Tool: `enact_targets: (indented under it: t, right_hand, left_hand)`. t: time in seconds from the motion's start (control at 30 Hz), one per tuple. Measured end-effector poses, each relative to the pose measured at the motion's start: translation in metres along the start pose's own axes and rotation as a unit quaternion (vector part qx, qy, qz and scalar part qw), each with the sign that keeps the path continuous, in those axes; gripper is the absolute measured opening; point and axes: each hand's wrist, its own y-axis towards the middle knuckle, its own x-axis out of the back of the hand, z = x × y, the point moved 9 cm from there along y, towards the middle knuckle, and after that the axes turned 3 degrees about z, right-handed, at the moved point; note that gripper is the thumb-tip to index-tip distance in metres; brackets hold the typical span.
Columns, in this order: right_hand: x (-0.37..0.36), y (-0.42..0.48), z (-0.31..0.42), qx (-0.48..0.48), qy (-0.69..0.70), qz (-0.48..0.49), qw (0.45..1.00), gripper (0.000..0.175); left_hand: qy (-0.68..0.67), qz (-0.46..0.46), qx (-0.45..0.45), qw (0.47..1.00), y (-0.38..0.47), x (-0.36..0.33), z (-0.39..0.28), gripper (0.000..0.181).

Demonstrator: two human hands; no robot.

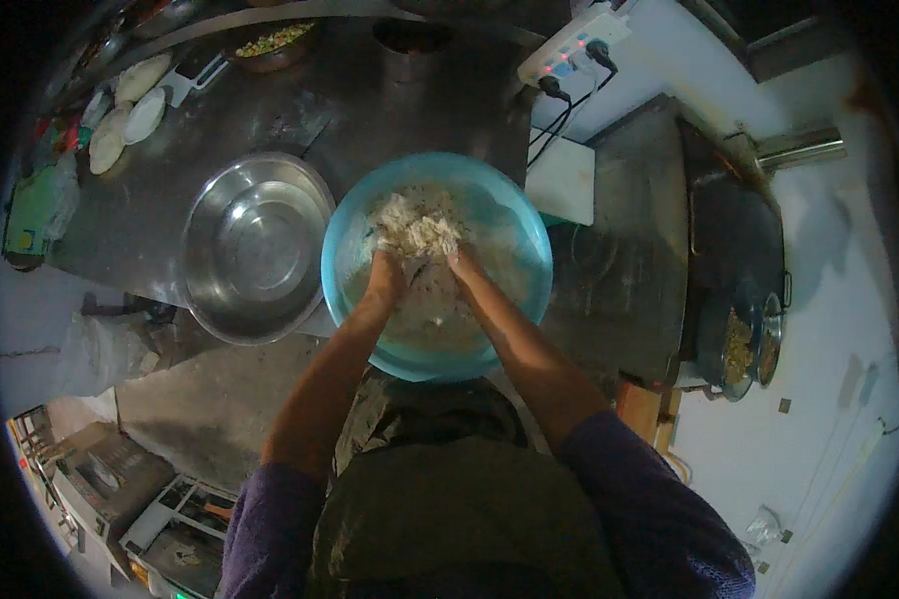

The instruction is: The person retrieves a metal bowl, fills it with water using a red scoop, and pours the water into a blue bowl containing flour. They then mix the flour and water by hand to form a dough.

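In front of me a large turquoise plastic basin (pixel 537 247) stands close to my body near the edge of the dark worktop. A pale, shaggy mass of flour dough (pixel 418 224) lies inside it, towards the far side. My left hand (pixel 388 268) holds the dough's near left part, and my right hand (pixel 459 260) its near right part. Dough and flour hide most fingers of both hands. Loose flour and wet residue coat the basin floor. Just left of this basin sits a wide stainless steel basin (pixel 258 247) with nothing in it.
A power strip (pixel 573 49) with plugs and black cords is at the back right, above a white board (pixel 560 178). Chopped food fills a bowl (pixel 273 49) at the back. Pale oval objects (pixel 107 140) lie far left. Glass bowls (pixel 738 352) stand at right.
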Motion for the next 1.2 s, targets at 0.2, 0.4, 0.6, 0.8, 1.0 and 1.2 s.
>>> enact_targets:
  t: [0.2,0.4,0.6,0.8,1.0,1.2]
  right_hand:
    - [-0.003,-0.044,0.041,0.051,-0.13,0.003,0.99,0.039]
    - [0.025,-0.088,0.075,0.203,-0.193,-0.067,0.958,0.044]
    - [0.031,-0.137,0.055,0.45,-0.441,-0.054,0.775,0.018]
    - [0.043,-0.088,-0.019,0.205,-0.654,-0.114,0.719,0.016]
    - [0.024,-0.067,-0.053,-0.054,0.111,-0.06,0.991,0.034]
    - [0.017,-0.094,-0.008,-0.051,0.149,0.026,0.987,0.043]
  left_hand:
    - [-0.372,-0.064,0.112,0.919,-0.016,-0.012,0.002,0.042]
    - [0.433,0.052,0.059,0.898,-0.022,-0.035,-0.102,0.04]
    - [0.773,0.305,0.031,0.556,0.013,-0.061,-0.059,0.046]
    - [0.714,0.322,-0.012,0.621,0.023,-0.049,0.008,0.048]
    - [-0.12,-0.03,0.204,0.971,-0.018,-0.015,0.016,0.046]
    - [-0.181,0.013,0.142,0.973,-0.011,-0.029,-0.022,0.055]
